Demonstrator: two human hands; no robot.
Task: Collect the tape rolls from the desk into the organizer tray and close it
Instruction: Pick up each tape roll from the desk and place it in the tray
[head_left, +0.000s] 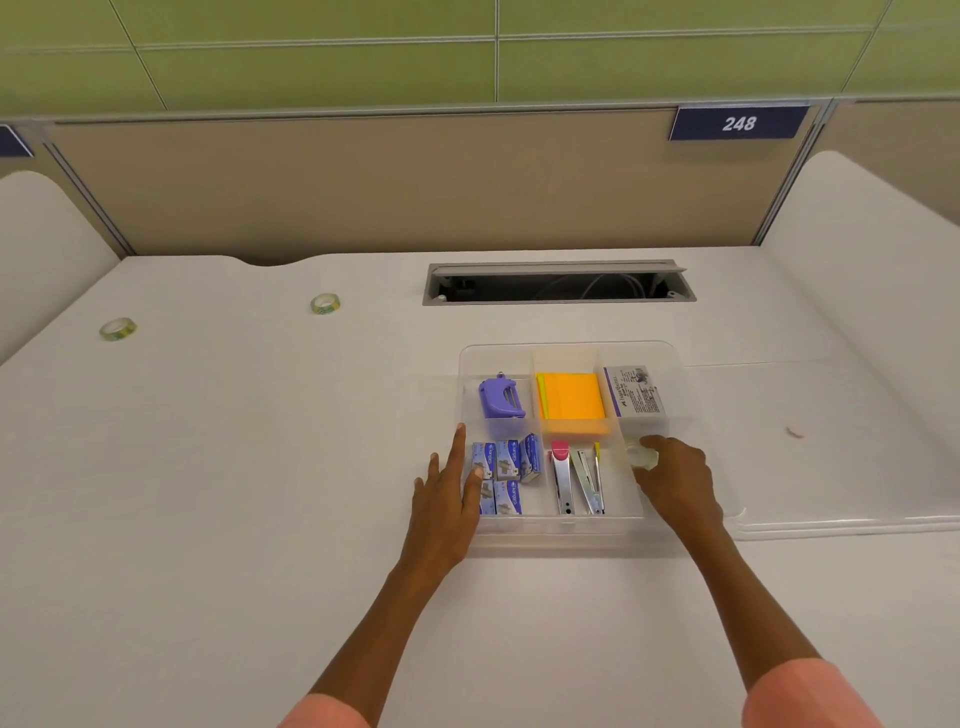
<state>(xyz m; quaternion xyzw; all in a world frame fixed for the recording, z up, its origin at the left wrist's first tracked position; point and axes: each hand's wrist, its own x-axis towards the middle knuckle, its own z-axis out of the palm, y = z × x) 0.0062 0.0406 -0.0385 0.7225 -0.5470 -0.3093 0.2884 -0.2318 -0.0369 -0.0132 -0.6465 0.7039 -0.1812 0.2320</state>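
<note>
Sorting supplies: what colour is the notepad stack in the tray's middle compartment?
Bright orange sticky-note stack, clearest in the head view.

The organizer tray (571, 353) is frosted, translucent plastic on a smooth matt white desk (260, 467) — the tape rolls (325, 303) look glossy and clear, the staplers (576, 483) shiny metal, the sticky notes (574, 397) matt paper.

Your organizer tray (571, 353) sits on the counter (260, 467) before the cable slot (558, 283); two tape rolls (118, 329) (325, 304) lie well apart, far left behind it
</note>
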